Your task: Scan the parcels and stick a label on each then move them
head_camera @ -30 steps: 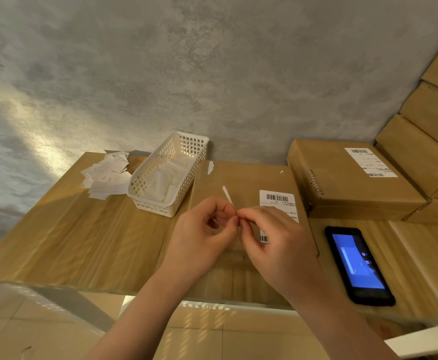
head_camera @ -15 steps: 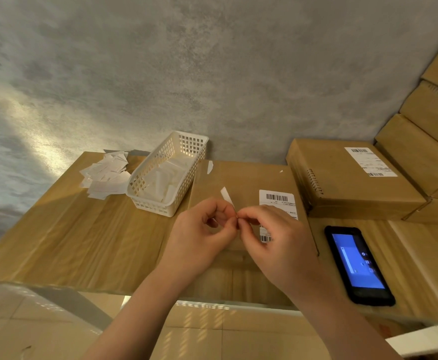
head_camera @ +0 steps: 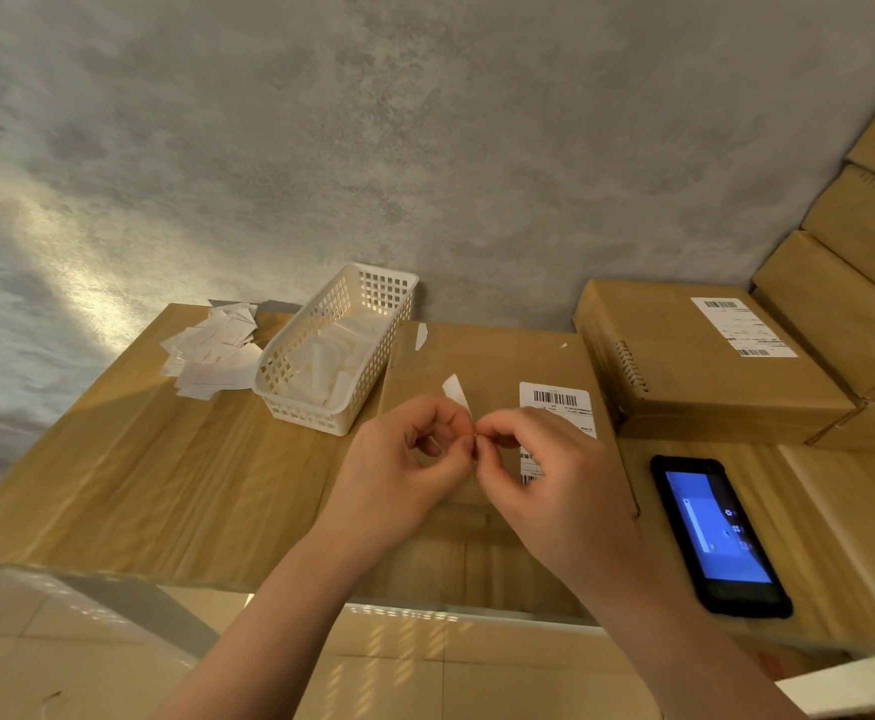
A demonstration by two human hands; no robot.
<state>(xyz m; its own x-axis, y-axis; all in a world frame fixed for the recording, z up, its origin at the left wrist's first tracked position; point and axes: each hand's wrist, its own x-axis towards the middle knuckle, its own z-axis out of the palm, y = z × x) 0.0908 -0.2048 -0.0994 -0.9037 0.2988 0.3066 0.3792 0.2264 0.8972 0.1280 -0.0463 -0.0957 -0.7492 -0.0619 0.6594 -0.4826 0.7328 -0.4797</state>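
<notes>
Above the wooden table point(head_camera: 113, 485), the left hand point(head_camera: 399, 475) and right hand point(head_camera: 555, 491) meet fingertip to fingertip, both pinching a small white paper label point(head_camera: 457, 393) whose pointed end sticks up between them. Directly beneath them lies a flat brown cardboard parcel point(head_camera: 498, 356) bearing a barcode sticker point(head_camera: 555, 405), and right of the right hand a black handheld scanner point(head_camera: 718, 535) glows blue. Beyond the left hand sit a white lattice plastic basket point(head_camera: 331, 350) and loose paper slips point(head_camera: 212, 350); past the right hand, stacked cardboard boxes point(head_camera: 695, 366).

Bare table point(head_camera: 129, 470) lies open at nine o'clock of the flat parcel point(head_camera: 482, 366). A white basket point(head_camera: 336, 350) blocks eleven o'clock; stacked boxes point(head_camera: 705, 366) wall off two o'clock, a phone point(head_camera: 716, 532) lies at four o'clock.
</notes>
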